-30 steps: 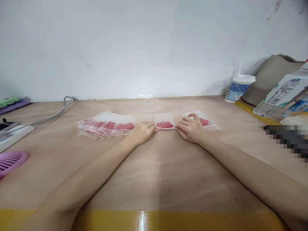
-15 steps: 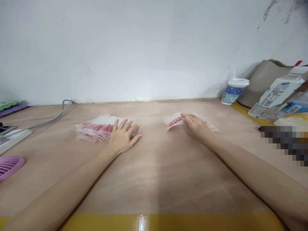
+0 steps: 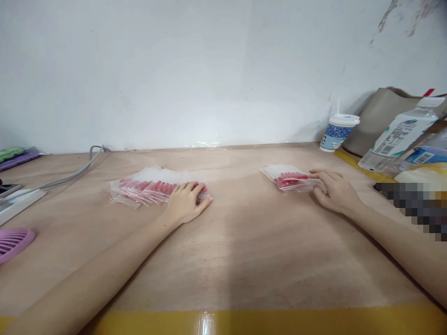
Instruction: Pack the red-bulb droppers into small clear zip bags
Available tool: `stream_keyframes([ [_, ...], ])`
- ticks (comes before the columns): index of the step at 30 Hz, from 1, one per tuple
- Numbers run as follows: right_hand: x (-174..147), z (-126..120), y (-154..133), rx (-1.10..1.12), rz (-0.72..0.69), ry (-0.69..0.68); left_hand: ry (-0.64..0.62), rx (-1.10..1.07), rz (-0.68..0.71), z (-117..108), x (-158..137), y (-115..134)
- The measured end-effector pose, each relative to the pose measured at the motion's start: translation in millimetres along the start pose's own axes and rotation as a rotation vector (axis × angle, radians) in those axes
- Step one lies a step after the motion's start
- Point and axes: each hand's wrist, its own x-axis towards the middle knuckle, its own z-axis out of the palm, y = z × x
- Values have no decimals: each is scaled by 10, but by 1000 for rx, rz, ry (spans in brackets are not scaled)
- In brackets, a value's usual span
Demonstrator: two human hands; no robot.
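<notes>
A fanned row of several small clear zip bags with red pieces inside (image 3: 146, 188) lies on the wooden table (image 3: 230, 242), left of centre. My left hand (image 3: 186, 204) rests flat on the right end of that row, fingers spread over the last bag. A smaller stack of the same bags (image 3: 289, 179) lies to the right. My right hand (image 3: 335, 190) touches the stack's right edge with its fingertips and grips nothing.
A paper cup with a lid (image 3: 338, 132) stands by the wall at the right, beside a beige bag (image 3: 379, 118) and a plastic bottle (image 3: 400, 135). A grey cable (image 3: 75, 174), a white power strip (image 3: 19, 200) and a purple fan (image 3: 14, 242) lie at the left.
The single bag held between both hands went to the right stack. My right hand slid that stack to the right. My left hand moved back onto the end of the left row.
</notes>
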Motion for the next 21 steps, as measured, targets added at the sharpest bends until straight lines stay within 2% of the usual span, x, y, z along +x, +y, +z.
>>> stream_keyframes([
  [3,168,-47,-315,35,-90,148,49,-125,65,88,134,274],
  [7,453,82,-898,186,-267,31,86,-290,110,199,348,680],
  [10,603,271,-1210,292,-352,-83,140,-336,88,239,418,816],
  [14,663,476,-1331,383,-287,-122,117,-388,82,248,348,666],
  [18,621,559,-1294,438,-189,-80,61,-465,141,258,271,417],
  [21,596,589,-1267,487,-203,-49,60,-481,163,264,280,353],
])
